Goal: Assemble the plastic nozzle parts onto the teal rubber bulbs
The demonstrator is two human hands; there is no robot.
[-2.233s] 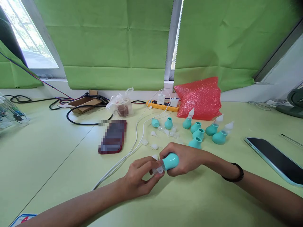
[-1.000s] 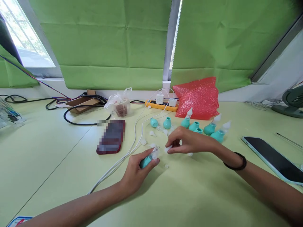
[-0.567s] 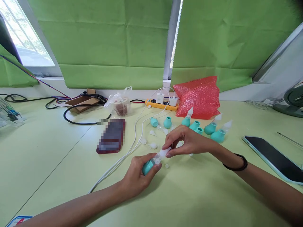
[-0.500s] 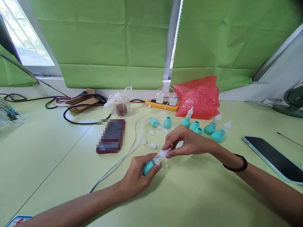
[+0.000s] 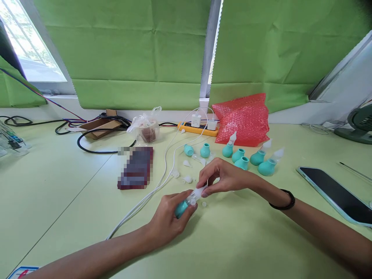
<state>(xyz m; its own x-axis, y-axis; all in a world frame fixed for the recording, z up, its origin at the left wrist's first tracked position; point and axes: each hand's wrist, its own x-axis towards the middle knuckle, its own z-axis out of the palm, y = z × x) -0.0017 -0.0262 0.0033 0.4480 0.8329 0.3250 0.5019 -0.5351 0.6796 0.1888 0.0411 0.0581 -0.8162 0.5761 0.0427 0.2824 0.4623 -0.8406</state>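
My left hand (image 5: 171, 215) is closed around a teal squeeze bulb (image 5: 181, 208) with a clear tube section (image 5: 192, 199) at its mouth. At the far end of that tube, my right hand (image 5: 222, 177) pinches a whitish soft tip (image 5: 199, 192) between thumb and fingers. The join between tip and tube is partly hidden by fingers. Beyond the hands stand several teal bulbs, some bare like this upright bulb (image 5: 205, 150), others fitted with clear tubes and pointed tips, such as this nasal-aspirator-like piece (image 5: 267, 167). Loose white tips (image 5: 188, 179) and a tiny clear ring (image 5: 204, 204) lie nearby.
Behind the bulbs lies a red bubble-wrap bag (image 5: 242, 122), beside an orange power strip (image 5: 197, 129) with chargers. White cables (image 5: 158, 186) cross the table left of the hands. A dark red phone (image 5: 136, 168) lies left; another phone (image 5: 334, 193) lies right.
My right hand has shifted slightly left and closer to my left hand, still pinching the tip. The bulb in my left hand has barely moved.
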